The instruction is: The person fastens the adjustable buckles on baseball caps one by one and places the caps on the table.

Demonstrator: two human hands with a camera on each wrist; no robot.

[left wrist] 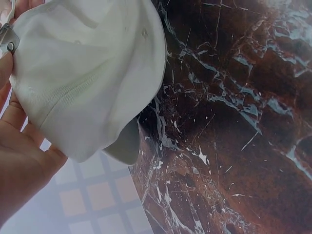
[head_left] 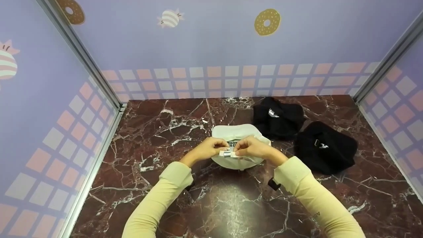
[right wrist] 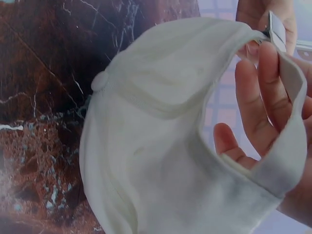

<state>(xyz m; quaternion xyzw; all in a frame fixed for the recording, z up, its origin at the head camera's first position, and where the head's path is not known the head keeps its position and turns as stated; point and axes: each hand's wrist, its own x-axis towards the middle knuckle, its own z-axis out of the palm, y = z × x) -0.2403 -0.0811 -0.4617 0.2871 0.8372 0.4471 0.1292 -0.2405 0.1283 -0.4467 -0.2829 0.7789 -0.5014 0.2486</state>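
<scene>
In the head view a white baseball cap is between both hands, its brim pointing away and dark lettering partly visible inside. A silver buckle sits on its back strap. My left hand pinches the strap beside the buckle. On the other side my right hand grips the strap between thumb and fingers. The right wrist view shows the cap's crown, the back opening, and right-hand fingers reaching through behind the strap. In the left wrist view, thumb and fingers are at the buckle.
Two black caps lie to the right on the dark red marble-patterned tabletop, each with a metal buckle showing. Purple panels with a tile pattern enclose the back and both sides.
</scene>
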